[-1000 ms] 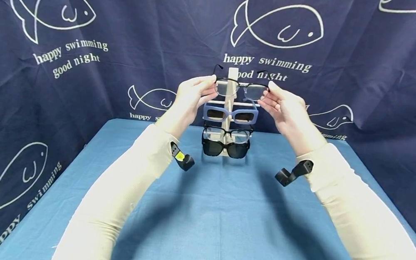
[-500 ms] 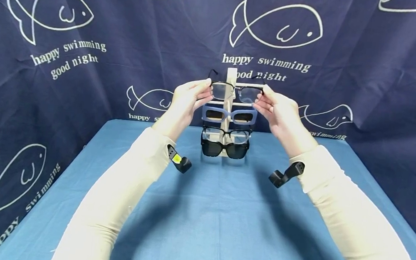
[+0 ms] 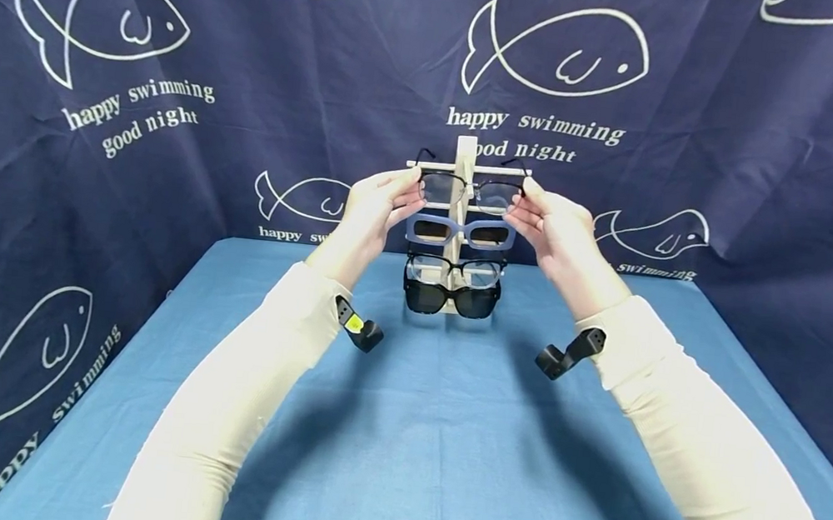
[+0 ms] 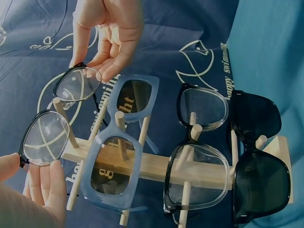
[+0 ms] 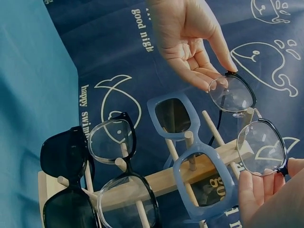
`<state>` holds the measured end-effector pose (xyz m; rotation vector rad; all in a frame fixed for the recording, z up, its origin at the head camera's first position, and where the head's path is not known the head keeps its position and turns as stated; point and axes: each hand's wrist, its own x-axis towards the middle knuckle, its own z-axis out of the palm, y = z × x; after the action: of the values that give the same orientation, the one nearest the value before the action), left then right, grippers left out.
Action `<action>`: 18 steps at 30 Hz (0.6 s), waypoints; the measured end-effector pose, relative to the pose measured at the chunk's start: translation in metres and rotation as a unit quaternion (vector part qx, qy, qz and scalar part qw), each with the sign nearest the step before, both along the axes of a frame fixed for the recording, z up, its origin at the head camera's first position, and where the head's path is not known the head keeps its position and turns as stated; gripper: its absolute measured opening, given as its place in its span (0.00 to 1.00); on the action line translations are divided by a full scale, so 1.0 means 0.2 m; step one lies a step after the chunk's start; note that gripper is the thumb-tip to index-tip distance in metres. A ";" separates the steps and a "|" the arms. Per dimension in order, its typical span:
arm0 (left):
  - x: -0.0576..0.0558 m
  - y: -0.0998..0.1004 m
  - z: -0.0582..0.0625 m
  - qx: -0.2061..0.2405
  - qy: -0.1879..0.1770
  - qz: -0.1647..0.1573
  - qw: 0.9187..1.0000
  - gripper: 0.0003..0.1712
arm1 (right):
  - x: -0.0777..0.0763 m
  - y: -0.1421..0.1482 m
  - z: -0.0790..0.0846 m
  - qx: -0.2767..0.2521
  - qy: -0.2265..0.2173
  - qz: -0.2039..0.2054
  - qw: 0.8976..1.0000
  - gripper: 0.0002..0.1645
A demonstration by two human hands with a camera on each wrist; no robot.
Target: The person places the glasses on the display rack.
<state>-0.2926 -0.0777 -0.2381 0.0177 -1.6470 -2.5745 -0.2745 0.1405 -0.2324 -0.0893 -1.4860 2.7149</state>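
Observation:
Both hands hold a pair of black half-rim eyeglasses (image 3: 495,197) in front of the top of a wooden display stand (image 3: 466,149). My left hand (image 3: 376,214) pinches the left end of the frame between thumb and fingers. At the opposite end, my right hand (image 3: 558,228) grips the other hinge the same way. The temples point away toward the stand's top crossbar. In the left wrist view, a peg tip (image 4: 58,102) shows at the bridge between the two lenses (image 4: 46,137). Blue-framed sunglasses (image 3: 457,229) sit on the tier just below.
Lower on the stand hang black-and-clear eyeglasses (image 3: 456,264) and, under them, black sunglasses (image 3: 476,302). The stand rises near the back edge of a blue cloth-covered table (image 3: 435,463). A dark blue fish-print curtain (image 3: 375,63) hangs behind and at both sides.
Both hands have lowered the half-rim eyeglasses and shifted them slightly left. The stand's top crossbar now shows above the frame. The other glasses have stayed in place.

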 end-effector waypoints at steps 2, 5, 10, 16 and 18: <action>0.00 -0.01 -0.01 0.001 0.001 0.001 1.000 0.13 | 0.00 0.00 -0.01 0.001 0.003 0.005 1.000 0.07; -0.01 -0.01 -0.02 0.005 0.007 0.000 1.000 0.11 | -0.01 -0.01 -0.02 0.015 0.010 0.004 1.000 0.07; -0.01 -0.02 -0.04 0.007 0.006 -0.002 1.000 0.03 | -0.01 -0.01 -0.02 0.030 0.009 -0.002 1.000 0.09; -0.01 0.00 -0.04 0.010 0.002 -0.010 1.000 0.02 | -0.02 0.00 -0.03 0.015 0.017 0.002 1.000 0.10; -0.02 0.00 -0.05 0.013 -0.004 -0.011 1.000 0.01 | -0.02 0.00 -0.04 0.013 0.016 0.002 1.000 0.10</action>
<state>-0.2962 -0.0782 -0.2476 0.0122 -1.6254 -2.6168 -0.2795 0.1408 -0.2410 -0.0435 -1.5141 2.6857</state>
